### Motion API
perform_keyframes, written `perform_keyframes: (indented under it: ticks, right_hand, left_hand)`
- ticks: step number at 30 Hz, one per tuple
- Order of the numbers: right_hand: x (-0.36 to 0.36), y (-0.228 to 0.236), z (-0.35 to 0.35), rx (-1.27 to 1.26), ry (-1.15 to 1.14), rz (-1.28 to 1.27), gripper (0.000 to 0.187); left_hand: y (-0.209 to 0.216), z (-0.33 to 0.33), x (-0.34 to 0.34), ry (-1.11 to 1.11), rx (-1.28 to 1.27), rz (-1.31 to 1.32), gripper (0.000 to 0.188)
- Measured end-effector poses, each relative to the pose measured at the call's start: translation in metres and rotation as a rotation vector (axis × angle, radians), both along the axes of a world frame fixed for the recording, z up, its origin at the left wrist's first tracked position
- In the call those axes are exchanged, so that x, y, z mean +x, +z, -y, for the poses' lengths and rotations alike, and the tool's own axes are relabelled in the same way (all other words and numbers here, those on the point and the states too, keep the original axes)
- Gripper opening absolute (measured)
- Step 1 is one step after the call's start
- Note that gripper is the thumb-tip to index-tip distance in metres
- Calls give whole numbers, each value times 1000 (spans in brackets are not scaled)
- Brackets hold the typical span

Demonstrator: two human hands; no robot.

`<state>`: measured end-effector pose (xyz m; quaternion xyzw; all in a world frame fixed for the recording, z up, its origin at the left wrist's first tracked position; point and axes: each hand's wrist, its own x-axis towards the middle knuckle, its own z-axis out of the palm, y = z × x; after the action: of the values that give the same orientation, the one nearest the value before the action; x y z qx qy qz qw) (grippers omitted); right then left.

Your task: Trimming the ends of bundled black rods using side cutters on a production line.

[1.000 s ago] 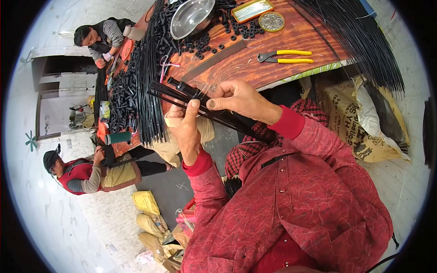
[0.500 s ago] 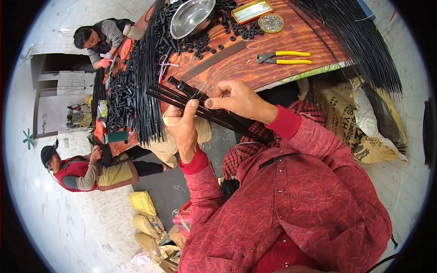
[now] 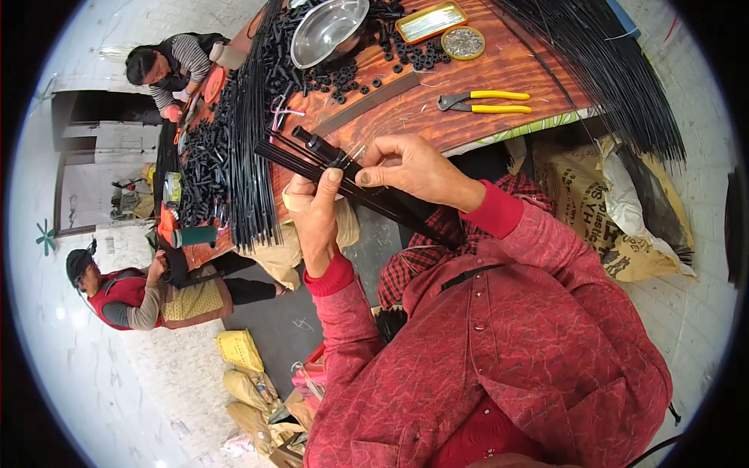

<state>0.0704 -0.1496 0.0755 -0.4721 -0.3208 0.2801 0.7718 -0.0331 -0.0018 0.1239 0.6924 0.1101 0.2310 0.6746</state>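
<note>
My left hand (image 3: 314, 209) is wrapped round a bundle of thin black rods (image 3: 390, 207), its thumb pressed on top. A short black tubular fitting (image 3: 318, 145) sticks up beside the rod ends, above that thumb. Close by, my right hand (image 3: 417, 170) has its thumb and forefinger pinched together at the base of the fitting. A thin pale wire (image 3: 357, 151) shows by the right fingertips; whether they grip it or a rod is hidden. The bundle slants down toward my lap, over the checked cloth (image 3: 407, 269).
On the wooden table (image 3: 433, 129) lie yellow-handled pliers (image 3: 484, 102), a metal bowl (image 3: 328, 31), a yellow tray (image 3: 431, 22), a round dish of small metal pieces (image 3: 463, 43) and heaps of black parts (image 3: 207, 168). Long black rods (image 3: 608, 70) overhang the right edge. Two people are at the left.
My right fingers have closed in slightly on the base of the fitting, and the rod bundle has shifted a little. My left hand keeps its grip; the view has moved slightly.
</note>
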Motion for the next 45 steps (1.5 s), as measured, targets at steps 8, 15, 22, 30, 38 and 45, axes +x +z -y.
perform_keyframes:
  ticks: [8, 15, 22, 30, 38, 45]
  right_hand:
    - [6, -1, 3, -93, 58, -32, 16]
    - [3, -4, 2, -212, -40, 47, 15]
    - [-5, 1, -1, -126, -231, 38, 17]
    - [-6, 14, 6, -216, -240, 247, 13]
    - [-2, 7, 5, -196, -257, 209, 16]
    - [4, 5, 8, -264, -179, 196, 12]
  left_hand:
    - [-8, -9, 2, -80, -19, 52, 33]
    - [-8, -13, 7, -100, -55, -14, 34]
    - [11, 20, 3, 42, 77, -86, 38]
    - [13, 25, 2, 102, 67, -90, 43]
    - [11, 20, 5, 76, 105, -92, 41]
    - [3, 7, 5, -20, 40, -72, 42]
